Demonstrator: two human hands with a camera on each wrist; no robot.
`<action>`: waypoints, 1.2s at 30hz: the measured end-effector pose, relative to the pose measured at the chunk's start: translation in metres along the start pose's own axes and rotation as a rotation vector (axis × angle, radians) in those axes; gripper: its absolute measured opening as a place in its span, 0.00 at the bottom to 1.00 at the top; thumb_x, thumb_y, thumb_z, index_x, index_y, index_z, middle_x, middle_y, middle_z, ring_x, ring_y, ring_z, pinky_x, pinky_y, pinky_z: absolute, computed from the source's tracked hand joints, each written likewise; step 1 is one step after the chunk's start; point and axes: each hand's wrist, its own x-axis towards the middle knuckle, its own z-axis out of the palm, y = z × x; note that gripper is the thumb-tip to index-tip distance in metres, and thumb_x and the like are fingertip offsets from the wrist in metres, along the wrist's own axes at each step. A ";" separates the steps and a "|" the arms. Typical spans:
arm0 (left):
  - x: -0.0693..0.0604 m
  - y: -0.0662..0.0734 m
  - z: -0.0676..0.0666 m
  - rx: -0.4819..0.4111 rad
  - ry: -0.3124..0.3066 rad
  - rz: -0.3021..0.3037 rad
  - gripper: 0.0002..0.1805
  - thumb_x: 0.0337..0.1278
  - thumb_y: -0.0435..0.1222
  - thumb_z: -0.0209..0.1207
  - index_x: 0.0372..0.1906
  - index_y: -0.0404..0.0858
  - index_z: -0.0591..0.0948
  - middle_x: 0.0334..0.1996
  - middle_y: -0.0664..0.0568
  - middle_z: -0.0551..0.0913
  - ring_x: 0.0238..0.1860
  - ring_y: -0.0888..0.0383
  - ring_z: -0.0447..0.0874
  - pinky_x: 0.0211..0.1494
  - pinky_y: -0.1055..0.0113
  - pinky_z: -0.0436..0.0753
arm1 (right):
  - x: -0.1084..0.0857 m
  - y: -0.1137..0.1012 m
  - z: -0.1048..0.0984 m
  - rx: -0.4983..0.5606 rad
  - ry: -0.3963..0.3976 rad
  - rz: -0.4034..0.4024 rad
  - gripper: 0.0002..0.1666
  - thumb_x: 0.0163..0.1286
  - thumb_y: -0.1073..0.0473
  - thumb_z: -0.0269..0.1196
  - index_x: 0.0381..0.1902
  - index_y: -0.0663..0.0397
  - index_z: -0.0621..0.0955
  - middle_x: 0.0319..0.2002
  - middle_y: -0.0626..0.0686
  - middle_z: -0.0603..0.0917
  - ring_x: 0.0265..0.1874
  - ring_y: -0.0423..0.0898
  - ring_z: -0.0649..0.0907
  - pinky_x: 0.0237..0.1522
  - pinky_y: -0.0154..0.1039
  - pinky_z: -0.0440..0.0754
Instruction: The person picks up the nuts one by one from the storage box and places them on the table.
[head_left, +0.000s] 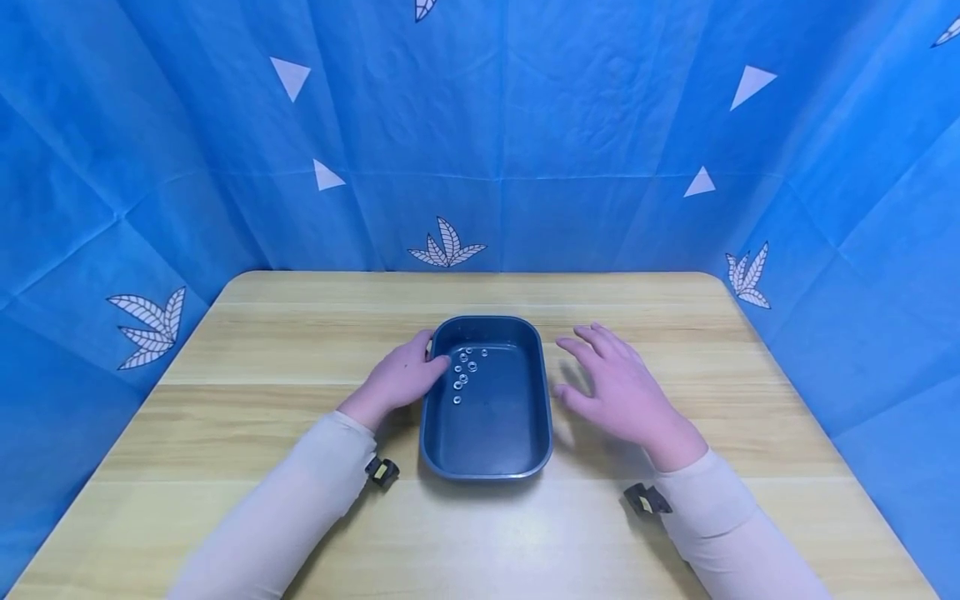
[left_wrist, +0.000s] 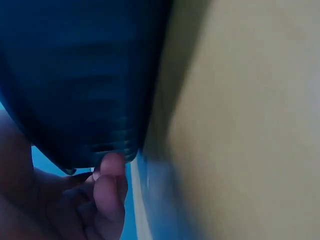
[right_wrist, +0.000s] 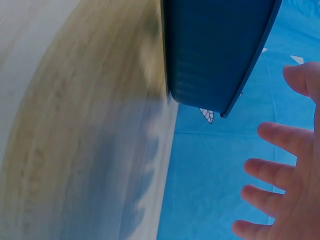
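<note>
A dark blue rectangular tray (head_left: pixel 487 429) with rounded corners stands on the table. Several small silvery rings that look like nuts (head_left: pixel 463 379) lie in its left half. My left hand (head_left: pixel 402 373) grips the tray's left rim, thumb over the edge and inside. In the left wrist view, curled fingers (left_wrist: pixel 110 185) touch the outside of the tray wall (left_wrist: pixel 85 75). To the right of the tray, apart from it, my right hand (head_left: pixel 618 387) hovers with spread, slightly bent fingers and holds nothing. The right wrist view shows the gap between that hand (right_wrist: pixel 295 170) and the tray (right_wrist: pixel 220 50).
The light wooden table (head_left: pixel 262 350) has rounded far corners. A blue curtain (head_left: pixel 570 108) with white triangles and leaf prints hangs behind it and at both sides. Each sleeve carries a small black device (head_left: pixel 647 499) at the wrist.
</note>
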 end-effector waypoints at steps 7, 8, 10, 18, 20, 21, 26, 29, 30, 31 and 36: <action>0.010 -0.003 0.005 -0.198 -0.051 -0.013 0.32 0.73 0.46 0.47 0.78 0.44 0.60 0.72 0.45 0.69 0.72 0.41 0.65 0.70 0.36 0.64 | 0.001 -0.002 -0.002 0.007 -0.007 -0.002 0.40 0.68 0.37 0.62 0.73 0.47 0.71 0.73 0.60 0.67 0.75 0.63 0.59 0.71 0.66 0.57; 0.010 -0.004 0.005 -0.228 -0.055 -0.022 0.31 0.73 0.45 0.47 0.78 0.45 0.61 0.72 0.46 0.69 0.72 0.42 0.64 0.70 0.36 0.63 | 0.001 -0.002 -0.003 0.010 -0.007 -0.005 0.40 0.68 0.37 0.63 0.73 0.47 0.71 0.73 0.60 0.67 0.74 0.63 0.60 0.71 0.66 0.57; 0.010 -0.006 0.006 -0.270 -0.058 -0.031 0.30 0.73 0.44 0.47 0.77 0.45 0.62 0.72 0.47 0.69 0.72 0.43 0.64 0.71 0.36 0.62 | 0.002 -0.003 -0.003 0.016 -0.012 -0.008 0.40 0.69 0.38 0.63 0.73 0.48 0.71 0.72 0.60 0.67 0.74 0.63 0.60 0.71 0.65 0.57; 0.007 -0.004 0.008 -0.302 -0.071 -0.022 0.29 0.73 0.43 0.45 0.75 0.42 0.63 0.71 0.45 0.69 0.71 0.43 0.66 0.71 0.37 0.63 | 0.007 -0.008 -0.010 0.018 -0.007 -0.020 0.39 0.68 0.38 0.63 0.72 0.48 0.73 0.70 0.58 0.71 0.71 0.60 0.66 0.69 0.61 0.63; 0.008 -0.002 0.010 -0.305 -0.065 -0.028 0.29 0.73 0.43 0.46 0.75 0.42 0.63 0.71 0.45 0.69 0.71 0.43 0.65 0.71 0.37 0.62 | 0.009 -0.011 -0.012 0.019 -0.005 -0.026 0.39 0.68 0.37 0.63 0.71 0.48 0.73 0.69 0.57 0.72 0.70 0.59 0.68 0.68 0.60 0.66; 0.008 -0.002 0.011 -0.306 -0.064 -0.025 0.29 0.73 0.43 0.46 0.75 0.42 0.62 0.71 0.45 0.69 0.72 0.42 0.64 0.71 0.37 0.62 | 0.011 -0.012 -0.013 0.019 -0.006 -0.027 0.38 0.68 0.38 0.63 0.71 0.48 0.74 0.68 0.56 0.73 0.69 0.58 0.69 0.68 0.60 0.67; 0.008 0.000 0.014 -0.326 -0.056 -0.029 0.30 0.73 0.42 0.46 0.76 0.42 0.62 0.72 0.45 0.68 0.73 0.42 0.63 0.72 0.36 0.61 | 0.018 -0.019 -0.016 0.034 -0.047 -0.017 0.38 0.69 0.35 0.62 0.70 0.47 0.74 0.68 0.54 0.73 0.68 0.56 0.71 0.66 0.59 0.71; 0.007 0.001 0.015 -0.332 -0.049 -0.034 0.29 0.73 0.43 0.46 0.75 0.42 0.62 0.72 0.45 0.68 0.73 0.43 0.63 0.71 0.36 0.61 | 0.023 -0.024 -0.019 0.044 -0.077 0.000 0.38 0.69 0.34 0.61 0.70 0.45 0.75 0.67 0.52 0.74 0.67 0.55 0.72 0.64 0.58 0.72; 0.007 0.001 0.015 -0.331 -0.048 -0.030 0.30 0.73 0.43 0.46 0.76 0.42 0.61 0.72 0.45 0.67 0.73 0.42 0.63 0.71 0.36 0.61 | 0.025 -0.025 -0.019 0.046 -0.084 0.002 0.37 0.69 0.34 0.60 0.69 0.45 0.76 0.67 0.51 0.75 0.67 0.54 0.72 0.64 0.58 0.73; 0.007 0.001 0.015 -0.330 -0.046 -0.030 0.30 0.73 0.43 0.45 0.76 0.42 0.61 0.73 0.45 0.67 0.73 0.42 0.63 0.71 0.36 0.61 | 0.026 -0.027 -0.020 0.046 -0.089 0.002 0.37 0.69 0.33 0.60 0.69 0.45 0.76 0.66 0.51 0.75 0.66 0.54 0.73 0.63 0.57 0.74; 0.007 -0.001 0.016 -0.331 -0.046 -0.036 0.30 0.73 0.42 0.45 0.77 0.41 0.60 0.73 0.45 0.66 0.73 0.42 0.63 0.71 0.36 0.62 | 0.034 -0.034 -0.023 0.045 -0.108 0.000 0.36 0.68 0.34 0.61 0.67 0.44 0.78 0.61 0.49 0.79 0.61 0.52 0.77 0.58 0.56 0.78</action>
